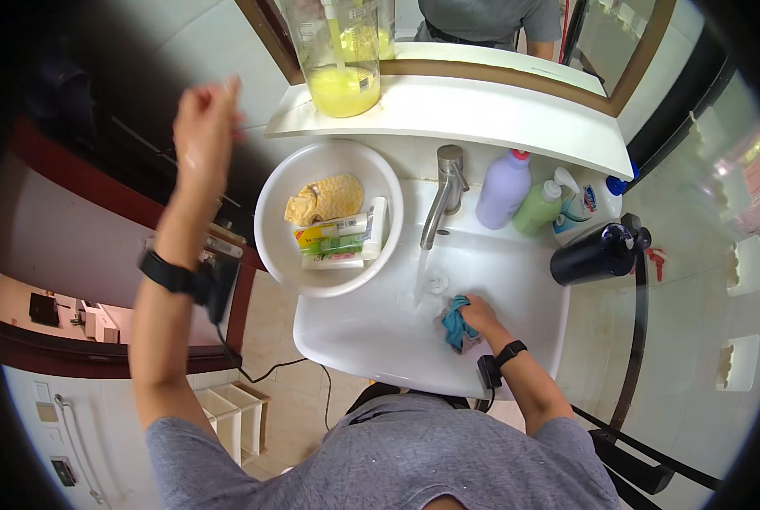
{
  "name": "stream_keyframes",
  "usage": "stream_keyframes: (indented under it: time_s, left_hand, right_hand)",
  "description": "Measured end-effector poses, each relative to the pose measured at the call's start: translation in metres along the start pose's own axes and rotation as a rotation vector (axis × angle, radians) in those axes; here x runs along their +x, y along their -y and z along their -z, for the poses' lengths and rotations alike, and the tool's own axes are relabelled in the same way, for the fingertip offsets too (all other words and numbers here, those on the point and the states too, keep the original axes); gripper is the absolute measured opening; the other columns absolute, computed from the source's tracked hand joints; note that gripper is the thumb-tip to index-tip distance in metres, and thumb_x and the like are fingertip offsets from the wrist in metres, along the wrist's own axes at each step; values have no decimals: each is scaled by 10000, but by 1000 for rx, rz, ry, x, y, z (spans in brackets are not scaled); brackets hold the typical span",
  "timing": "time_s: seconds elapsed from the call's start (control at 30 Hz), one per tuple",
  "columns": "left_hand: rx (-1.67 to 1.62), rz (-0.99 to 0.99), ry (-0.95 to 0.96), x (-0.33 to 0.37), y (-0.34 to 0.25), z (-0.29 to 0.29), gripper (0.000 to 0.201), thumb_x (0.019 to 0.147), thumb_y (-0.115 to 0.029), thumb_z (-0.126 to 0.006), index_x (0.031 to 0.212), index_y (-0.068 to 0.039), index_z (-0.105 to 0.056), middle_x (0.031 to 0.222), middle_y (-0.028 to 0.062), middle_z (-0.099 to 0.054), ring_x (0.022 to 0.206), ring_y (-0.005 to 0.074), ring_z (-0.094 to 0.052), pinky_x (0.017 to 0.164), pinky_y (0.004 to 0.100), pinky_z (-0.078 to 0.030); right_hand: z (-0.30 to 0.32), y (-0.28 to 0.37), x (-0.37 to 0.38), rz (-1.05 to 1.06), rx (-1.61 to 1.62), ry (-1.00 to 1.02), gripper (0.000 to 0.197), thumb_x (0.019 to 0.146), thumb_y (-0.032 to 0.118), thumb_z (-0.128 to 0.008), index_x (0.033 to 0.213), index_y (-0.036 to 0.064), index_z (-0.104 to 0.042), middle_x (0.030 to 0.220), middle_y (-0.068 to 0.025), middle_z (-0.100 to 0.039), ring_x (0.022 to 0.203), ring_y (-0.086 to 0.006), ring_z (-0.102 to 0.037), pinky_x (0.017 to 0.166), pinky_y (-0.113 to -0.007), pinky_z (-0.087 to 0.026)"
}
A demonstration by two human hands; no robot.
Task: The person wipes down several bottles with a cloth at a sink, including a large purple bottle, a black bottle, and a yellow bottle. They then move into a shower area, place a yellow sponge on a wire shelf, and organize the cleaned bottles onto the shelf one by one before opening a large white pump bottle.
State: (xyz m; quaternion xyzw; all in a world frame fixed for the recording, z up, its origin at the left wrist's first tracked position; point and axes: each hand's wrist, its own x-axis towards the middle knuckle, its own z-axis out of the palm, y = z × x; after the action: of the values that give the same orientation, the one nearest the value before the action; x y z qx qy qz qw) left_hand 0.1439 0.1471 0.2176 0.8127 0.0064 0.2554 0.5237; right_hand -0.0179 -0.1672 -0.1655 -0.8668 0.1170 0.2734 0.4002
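Apparent wiping step: the right hand (482, 315) clasps the cloth (455, 326) in the sink (346, 327), right of the water (420, 279); the left hand (204, 132) is raised at left, closure unclear; the next move likely calls for steady pressure.

1 head-worn fisheye, downward over sink (516, 289)

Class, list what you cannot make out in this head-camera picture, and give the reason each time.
Right hand: fingertips, head view, hidden in the folds of the blue cloth.
Left hand: separate fingers, head view, too blurred to tell apart.
Clear bottle of yellow liquid: top, head view, cut off by the upper edge.
Reflected person: head, same view, same edge.
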Motion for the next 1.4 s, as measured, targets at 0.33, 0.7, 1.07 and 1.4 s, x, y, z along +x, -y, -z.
stream_keyframes:
  time_s: [0.33, 0.7, 1.07, 1.4]
  left_hand:
    - [518, 302, 797, -102, 171, -88, 611, 711, -413, -674, 1095, 42, -537, 990, 222, -609, 917, 297, -611, 805, 340, -471]
    - [496, 300, 843, -95, 184, -97, 477, 697, -235, -596, 1033, 94, -514, 913, 234, -611, 763, 301, -627, 704, 364, -504]
    - [-172, 722, 901, -277, 149, -96, 517, 926, -244, -442, 1375, -73, -251, 1121, 129, -514, 877, 153, -557, 667, 297, -507]
    - [-404, 708, 471, -283, 176, -180, 650, 845, -87, -517, 1390, -140, -168, 1146, 142, -511, 973, 196, -529, 812, 290, -451]
  right_hand:
    - [-16, 19, 0, 164, -181, -28, 391, 773, 234, -484, 1134, 88, -516, 1102, -168, -571, 1029, -345, -527, 865, -409, -421]
    - [-37, 83, 0, 327, -65, -121, 494, 761, 146, -591, 1216, 54, -420, 1034, -158, -578, 934, -311, -565, 818, -379, -457]
    - [-37, 101, -15, -18, 1512, 417, 369, 931, 385, -413, 1098, 71, -514, 896, -73, -591, 857, -190, -575, 762, -323, -483]
    - [-16, 118, -33, -223, 1305, 125, 547, 896, 534, -368, 1206, 89, -441, 1065, -79, -549, 935, -211, -564, 742, -365, -499]
